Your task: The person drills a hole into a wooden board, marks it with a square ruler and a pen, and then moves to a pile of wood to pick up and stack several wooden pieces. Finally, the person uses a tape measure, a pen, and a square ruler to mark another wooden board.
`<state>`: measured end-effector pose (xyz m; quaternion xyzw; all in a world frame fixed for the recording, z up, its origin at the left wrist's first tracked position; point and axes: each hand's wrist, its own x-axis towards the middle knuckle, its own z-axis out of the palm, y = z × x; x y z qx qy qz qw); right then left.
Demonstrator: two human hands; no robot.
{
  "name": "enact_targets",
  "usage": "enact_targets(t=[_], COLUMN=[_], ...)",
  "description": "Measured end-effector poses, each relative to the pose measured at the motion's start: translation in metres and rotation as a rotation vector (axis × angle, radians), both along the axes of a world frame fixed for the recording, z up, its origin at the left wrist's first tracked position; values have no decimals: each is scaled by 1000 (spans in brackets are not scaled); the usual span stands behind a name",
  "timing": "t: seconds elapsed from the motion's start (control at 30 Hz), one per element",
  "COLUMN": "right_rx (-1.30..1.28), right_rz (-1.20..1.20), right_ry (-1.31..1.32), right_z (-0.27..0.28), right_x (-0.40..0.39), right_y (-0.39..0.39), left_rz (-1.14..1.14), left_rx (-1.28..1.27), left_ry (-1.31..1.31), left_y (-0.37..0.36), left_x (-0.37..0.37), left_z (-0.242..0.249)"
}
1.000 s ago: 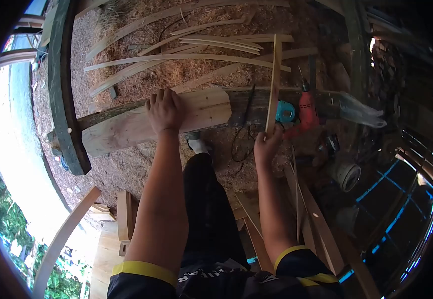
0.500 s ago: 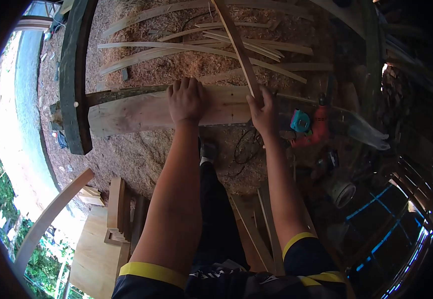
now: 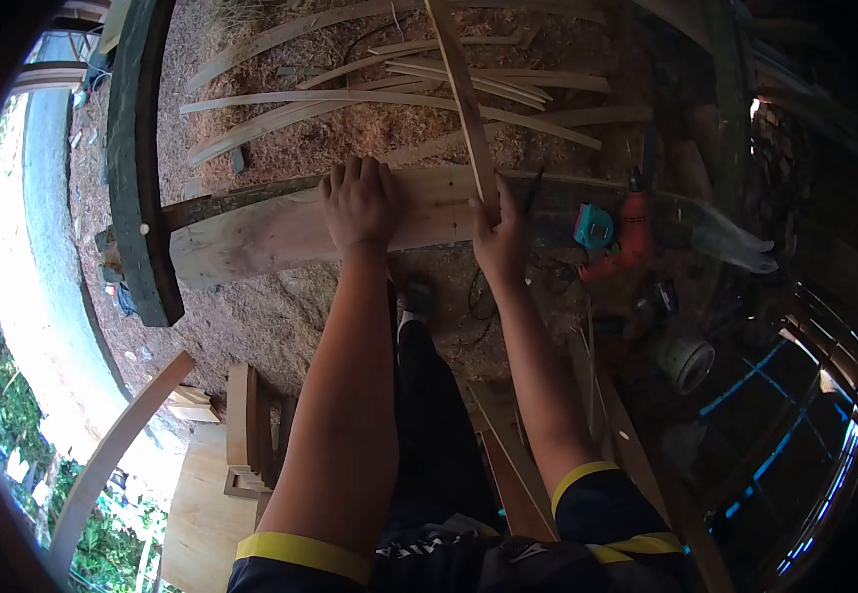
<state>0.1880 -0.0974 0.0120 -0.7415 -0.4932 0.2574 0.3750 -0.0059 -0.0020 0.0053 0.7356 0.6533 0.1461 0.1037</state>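
Note:
A broad wooden plank [image 3: 251, 237] lies crosswise in front of me, its pale face turned up. My left hand [image 3: 360, 206] rests on it, closed, with the fingers bent over near its far edge. To the right of that, my right hand [image 3: 501, 240] is closed around the near end of a long, thin wooden strip [image 3: 465, 94], thumb along its left side. The strip slants up and away past the plank's far edge. Just right of this hand, a dark, slim pointed object [image 3: 535, 188] lies on the plank's darker stretch.
A teal tape measure [image 3: 594, 226] and a red power drill [image 3: 635, 222] lie to the right. Beyond the plank, several thin wooden strips [image 3: 300, 97] lie on shavings-covered ground. A dark, heavy beam [image 3: 135, 168] crosses the plank's left end. Stacked wood pieces [image 3: 242, 415] stand at lower left.
My right hand has shifted slightly left with the strip, and the dark pointed object beside it shows more. My left hand keeps its place on the plank. The whole view has turned a little.

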Motion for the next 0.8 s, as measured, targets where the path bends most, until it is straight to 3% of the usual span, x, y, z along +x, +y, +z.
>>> enact_targets(t=[0.2,0.27,0.37,0.57,0.7,0.8], right_rx=[-10,-56,-136,-121,-229,-163], right_rz=[-294,-403,-404,-329,-352,-359], right_ry=[-4,-281,-448,-362,-346,-532], right_z=[-4,1,-23,-37,-27,1], right_x=[9,22,45,53,51,47], right_y=[-48,-62,-85,-91,-88,-73], left_rz=[-5,-3,-10,-7,-32,-76], left_rx=[5,-12,-49,-79,-71,-181], left_ry=[26,28,42,65,68,102], left_y=[2,2,2,3,5,6], left_x=[2,2,2,3,6,2], left_z=[1,1,4,4,8,15])
